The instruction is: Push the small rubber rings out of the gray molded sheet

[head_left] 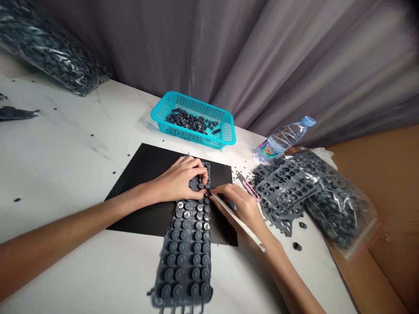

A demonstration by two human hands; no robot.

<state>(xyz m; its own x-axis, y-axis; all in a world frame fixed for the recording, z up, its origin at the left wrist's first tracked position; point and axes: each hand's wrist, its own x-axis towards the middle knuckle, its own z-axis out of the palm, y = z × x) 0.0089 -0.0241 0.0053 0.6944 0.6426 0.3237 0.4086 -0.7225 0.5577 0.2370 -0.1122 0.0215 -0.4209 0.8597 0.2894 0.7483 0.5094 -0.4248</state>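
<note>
Sheet (pixel 189 250): far end holed; near knobs (pixel 197 260) remain
Basket (pixel 190 136): loose pieces (pixel 186 120)
Left hand (pixel 181 178): pinching at sheet
Right hand (pixel 244 203): grasping white tool (pixel 238 221)

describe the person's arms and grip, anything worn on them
The left grip and right grip are bare human hands, with no gloves or rings showing. The left forearm and right forearm are slim and sleeveless, with no watch, bracelet or markings visible.
</note>
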